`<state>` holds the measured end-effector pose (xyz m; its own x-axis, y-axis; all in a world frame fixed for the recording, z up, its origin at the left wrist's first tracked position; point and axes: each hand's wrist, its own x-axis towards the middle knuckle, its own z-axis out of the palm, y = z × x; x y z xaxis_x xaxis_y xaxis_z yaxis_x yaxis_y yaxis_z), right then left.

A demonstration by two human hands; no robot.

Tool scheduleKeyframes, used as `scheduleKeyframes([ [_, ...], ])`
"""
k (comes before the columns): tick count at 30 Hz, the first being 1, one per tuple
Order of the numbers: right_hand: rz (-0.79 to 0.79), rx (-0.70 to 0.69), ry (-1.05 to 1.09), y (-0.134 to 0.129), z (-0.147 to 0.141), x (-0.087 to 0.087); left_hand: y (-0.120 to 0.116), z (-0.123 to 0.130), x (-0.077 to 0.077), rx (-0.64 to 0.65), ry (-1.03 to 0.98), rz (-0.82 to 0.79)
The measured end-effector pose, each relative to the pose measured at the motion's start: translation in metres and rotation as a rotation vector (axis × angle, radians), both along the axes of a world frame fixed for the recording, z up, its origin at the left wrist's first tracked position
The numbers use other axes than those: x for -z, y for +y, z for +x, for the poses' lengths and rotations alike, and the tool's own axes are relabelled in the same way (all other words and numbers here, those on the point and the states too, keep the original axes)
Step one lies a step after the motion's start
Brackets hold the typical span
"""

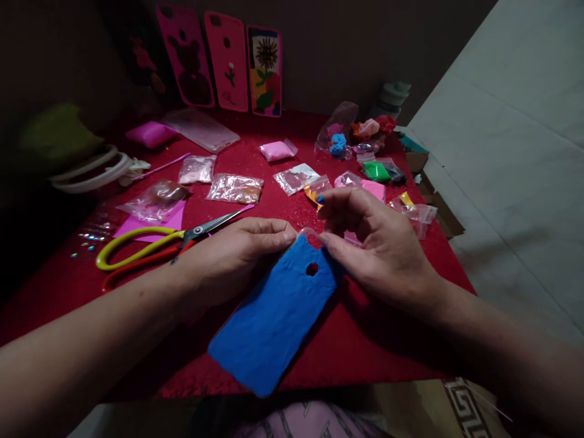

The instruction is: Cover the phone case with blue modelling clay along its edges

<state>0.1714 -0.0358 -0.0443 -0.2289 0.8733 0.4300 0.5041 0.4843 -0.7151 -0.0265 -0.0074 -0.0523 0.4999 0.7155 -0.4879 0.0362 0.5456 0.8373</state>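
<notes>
A phone case covered in blue clay [276,316] is held tilted over the front of the red table, with a small round hole near its top and a clear bare corner at the upper end. My left hand [241,249] grips its upper left edge between thumb and fingers. At the upper right edge is my right hand [376,243], its thumb against the case and its fingers raised and apart. A small bit of blue clay [320,199] sticks to a right fingertip. Scissors with yellow and red handles [182,237] lie beside my left hand.
Small bags of clay, among them a pink one [276,151] and a green one [376,171], lie across the red cloth [246,152]. Decorated cases [227,61] lean on the back wall. A clear case [203,129] lies behind; gems [91,237] are at left.
</notes>
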Motion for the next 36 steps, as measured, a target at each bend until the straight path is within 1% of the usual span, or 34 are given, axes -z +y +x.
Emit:
scheduleKeyframes([
  [3,0.132,-0.03,-0.143,-0.007,0.007,-0.005,0.0,0.001,-0.002,-0.048,0.002,-0.068],
  [6,0.254,-0.093,-0.266,-0.012,0.012,-0.004,0.0,0.002,-0.003,-0.031,0.004,-0.09],
  [9,0.315,-0.141,-0.338,-0.011,0.012,0.003,-0.001,0.003,-0.003,-0.028,-0.011,-0.094],
  [14,0.378,-0.207,-0.379,-0.005,0.01,0.013,-0.002,0.004,-0.002,-0.044,-0.04,-0.105],
  [23,0.416,-0.209,-0.498,-0.007,0.013,0.014,-0.003,0.001,-0.001,-0.035,-0.025,-0.125],
  [27,0.519,-0.184,-0.663,-0.008,0.011,0.012,-0.002,0.001,0.001,-0.068,0.009,-0.097],
  [31,0.634,-0.122,-0.846,-0.01,0.007,0.006,-0.002,0.001,0.0,-0.048,-0.008,-0.081],
  [33,0.687,-0.093,-0.902,-0.01,0.005,0.002,-0.002,0.001,-0.001,-0.046,-0.014,-0.08],
  [36,0.721,-0.082,-0.921,-0.011,0.003,0.0,-0.002,0.0,-0.002,-0.05,-0.01,-0.082],
])
